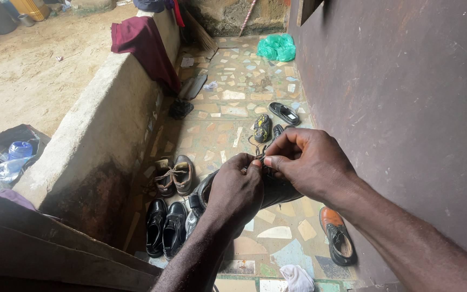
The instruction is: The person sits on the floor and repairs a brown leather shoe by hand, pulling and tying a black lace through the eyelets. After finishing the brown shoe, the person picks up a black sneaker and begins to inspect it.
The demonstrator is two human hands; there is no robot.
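Observation:
I hold a black leather shoe (282, 190) up in front of me, over a mosaic tile floor (228, 116). My left hand (236, 189) grips the top of the shoe, fingers closed around it near the laces. My right hand (312, 162) pinches a thin shoelace (259, 157) between thumb and forefinger at the shoe's eyelets. Most of the shoe is hidden behind my hands.
On the floor lie a pair of black dress shoes (166, 227), a brown pair (174, 174), a tan shoe (337, 235), a cleated shoe (262, 127) and a sandal (284, 113). A low concrete wall (104, 124) with a maroon cloth (144, 43) runs on the left; a dark wall (406, 108) stands on the right. A green bag (277, 47) sits far back.

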